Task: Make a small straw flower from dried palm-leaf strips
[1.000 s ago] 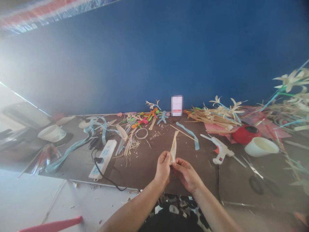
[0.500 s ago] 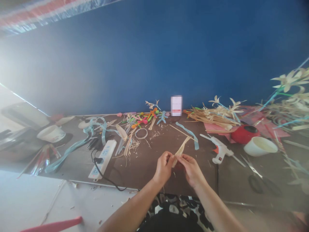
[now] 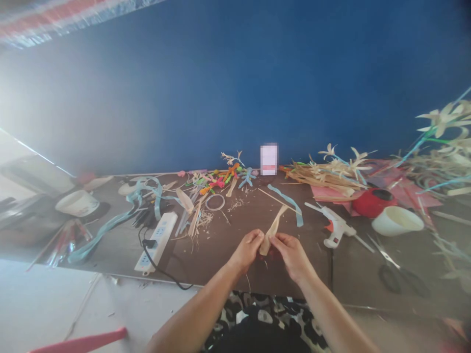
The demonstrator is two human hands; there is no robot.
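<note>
A pale strip of dried husk (image 3: pixel 273 232) stands between my two hands over the brown table (image 3: pixel 228 260), its narrow top end leaning to the right. My right hand (image 3: pixel 290 251) pinches its right edge between thumb and fingers. On the left side, my left hand (image 3: pixel 249 249) has its fingers pressed together close to the strip's edge; what they hold, if anything, is too small to make out. A thin fibre (image 3: pixel 248 283) hangs below my left hand. Behind the strip lie a light blue ribbon (image 3: pixel 290 198) and a thin stick (image 3: pixel 274 197).
To the right are a white glue gun (image 3: pixel 339 227), black-handled scissors (image 3: pixel 390 260), a white cup (image 3: pixel 396 221) and a red round object (image 3: pixel 373 202). A power strip (image 3: pixel 158 243) lies left. Husk bundles (image 3: pixel 327 176) and colourful twisted pieces (image 3: pixel 221 181) line the wall.
My left hand has shifted slightly left, and a gap shows between the hands. More of the husk strip's lower part is visible.
</note>
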